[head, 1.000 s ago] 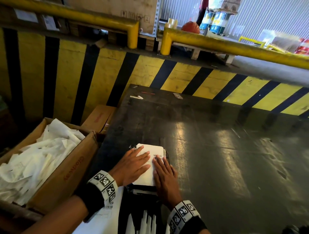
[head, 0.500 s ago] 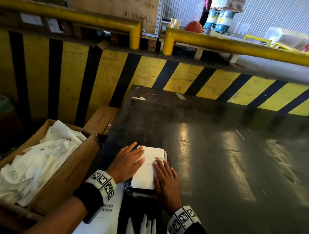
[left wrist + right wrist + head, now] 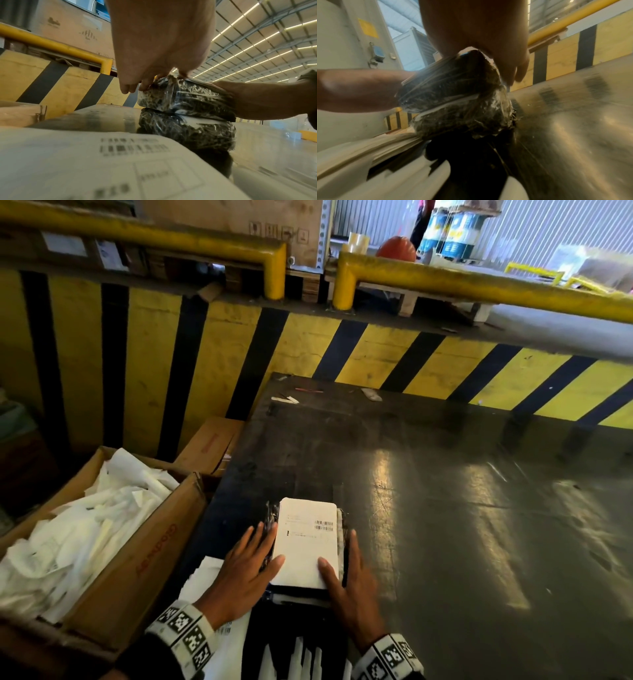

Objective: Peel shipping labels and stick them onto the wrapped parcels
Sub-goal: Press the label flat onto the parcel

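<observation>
Two black film-wrapped parcels lie stacked at the table's near edge. The top parcel (image 3: 185, 94) carries a white shipping label (image 3: 306, 539) with a barcode, lying flat on its upper face. My left hand (image 3: 253, 559) holds the top parcel's left side, thumb on the label's lower left and fingers curled at the edge. On the opposite side my right hand (image 3: 349, 570) does the same, thumb on the label's lower right corner. The lower parcel (image 3: 185, 129) shows only in the wrist views. A sheet of printed labels (image 3: 85, 162) lies under my left wrist.
The dark glossy table (image 3: 445, 508) stretches away to the right. A cardboard box (image 3: 144, 553) full of crumpled white backing paper stands left of the table. A yellow-and-black striped wall (image 3: 376, 354) with a yellow rail (image 3: 479, 289) closes off the far side. Small scraps (image 3: 284, 398) lie at the table's far edge.
Both hands have slid off the top of the label outward and back to the parcel's sides, leaving only the thumbs on the label, whose face is uncovered.
</observation>
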The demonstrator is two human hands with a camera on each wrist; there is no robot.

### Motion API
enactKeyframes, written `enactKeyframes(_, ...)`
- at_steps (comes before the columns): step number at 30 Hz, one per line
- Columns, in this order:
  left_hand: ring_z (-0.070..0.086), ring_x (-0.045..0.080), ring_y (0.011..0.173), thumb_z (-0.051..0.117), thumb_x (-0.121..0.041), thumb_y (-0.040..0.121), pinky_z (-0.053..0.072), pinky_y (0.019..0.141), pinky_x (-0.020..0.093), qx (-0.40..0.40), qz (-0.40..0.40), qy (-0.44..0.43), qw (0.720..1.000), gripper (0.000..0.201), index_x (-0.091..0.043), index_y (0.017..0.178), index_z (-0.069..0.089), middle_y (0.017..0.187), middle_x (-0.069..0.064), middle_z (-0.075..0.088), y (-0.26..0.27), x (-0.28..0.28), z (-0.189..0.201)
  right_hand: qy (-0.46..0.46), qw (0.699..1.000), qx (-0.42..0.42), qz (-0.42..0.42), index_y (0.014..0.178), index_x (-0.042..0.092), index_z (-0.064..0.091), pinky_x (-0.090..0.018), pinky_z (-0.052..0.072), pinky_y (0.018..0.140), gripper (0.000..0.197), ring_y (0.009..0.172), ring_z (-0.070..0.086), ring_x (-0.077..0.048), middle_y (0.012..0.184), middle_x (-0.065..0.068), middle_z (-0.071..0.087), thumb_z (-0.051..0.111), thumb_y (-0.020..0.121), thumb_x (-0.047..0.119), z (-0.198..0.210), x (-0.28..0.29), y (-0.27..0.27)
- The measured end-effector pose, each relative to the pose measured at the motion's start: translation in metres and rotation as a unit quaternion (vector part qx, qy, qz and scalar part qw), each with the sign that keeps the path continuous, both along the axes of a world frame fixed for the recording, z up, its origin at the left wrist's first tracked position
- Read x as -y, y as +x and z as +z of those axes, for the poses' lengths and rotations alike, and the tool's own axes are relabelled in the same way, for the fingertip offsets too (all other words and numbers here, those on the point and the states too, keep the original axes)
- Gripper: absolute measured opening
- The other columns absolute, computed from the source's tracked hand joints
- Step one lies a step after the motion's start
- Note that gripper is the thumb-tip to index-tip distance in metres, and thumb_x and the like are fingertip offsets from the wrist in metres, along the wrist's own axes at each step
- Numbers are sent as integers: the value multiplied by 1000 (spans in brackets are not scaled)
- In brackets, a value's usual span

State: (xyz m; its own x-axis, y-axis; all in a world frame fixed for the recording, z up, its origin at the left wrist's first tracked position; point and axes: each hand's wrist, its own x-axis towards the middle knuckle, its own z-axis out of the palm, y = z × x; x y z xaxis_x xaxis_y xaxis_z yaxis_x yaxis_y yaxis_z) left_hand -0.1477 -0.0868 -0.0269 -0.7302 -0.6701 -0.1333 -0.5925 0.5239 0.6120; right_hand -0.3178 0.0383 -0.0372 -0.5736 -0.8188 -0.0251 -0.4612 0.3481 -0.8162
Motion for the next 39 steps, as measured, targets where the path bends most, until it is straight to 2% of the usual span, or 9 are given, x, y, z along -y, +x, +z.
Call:
enactKeyframes(6,-23,3,139,-21,-86,57,-13,114,28,-5,-15,-5,1000,93,-38,136,-22,156,-8,-17,-12,-11,-2,-17,999,47,16,148,32,6,-27,24,111,82,130,31,-5,154,4,25,37,82,69,4,-9,-1)
enactKeyframes(12,-21,0,139,-18,-86,59,-13,113,27,-23,-37,-2,999,87,-44,136,-20,152,-16,-18,-27,-25,-6,-30,992,126,4,147,26,14,10,31,75,65,101,42,16,127,23,32,51,94,28,18,-31,-17)
enactKeyframes(15,-18,-4,138,-16,-81,68,-11,113,25,-34,-37,3,999,77,-46,136,-16,151,-21,-16,-26,-25,-9,-52,984,173,2,138,42,17,-1,41,84,61,104,47,12,128,23,37,55,90,38,16,-32,-22)
enactKeyframes(19,-7,2,142,-8,-68,81,-6,113,27,-11,-5,34,999,73,-34,146,-7,156,-14,-7,-13,-24,-21,-63,971,228,-21,134,51,28,-46,47,100,65,118,54,-16,140,6,47,63,79,52,19,-38,-27)
enactKeyframes(23,-10,15,145,-38,-76,49,-5,115,36,89,-50,-67,992,115,-24,148,-9,155,-6,-18,-10,-23,-33,-72,969,231,-46,140,38,29,-47,49,96,68,115,57,-21,137,-1,50,64,81,42,30,-57,-28)
enactKeyframes(26,-10,19,146,-29,-69,61,-3,116,39,132,-46,-108,984,103,-18,148,-9,150,-2,-26,-13,-26,-32,-72,969,228,-63,135,47,29,-36,54,83,75,113,58,-28,134,-4,53,64,69,57,33,-81,-26)
enactKeyframes(31,-2,24,146,-9,-55,75,3,116,45,143,-36,-135,980,86,-14,150,6,159,5,-4,-16,-31,-26,-134,952,248,-120,133,43,37,-29,54,69,53,105,61,-23,127,2,57,61,88,29,48,-139,-28)
enactKeyframes(36,2,26,146,-9,-60,67,2,116,46,123,-68,-148,979,100,-11,148,21,158,7,12,-36,-64,-16,-168,946,235,-150,137,32,41,-43,46,101,53,117,57,-16,134,5,55,61,89,22,64,-201,-43)
enactKeyframes(39,-3,22,146,-13,-64,61,-3,116,41,123,-104,-137,977,105,-15,149,16,159,2,7,-57,-103,-18,-159,947,243,-141,137,34,39,-33,55,87,52,109,62,-11,131,8,56,56,90,20,67,-238,-56)
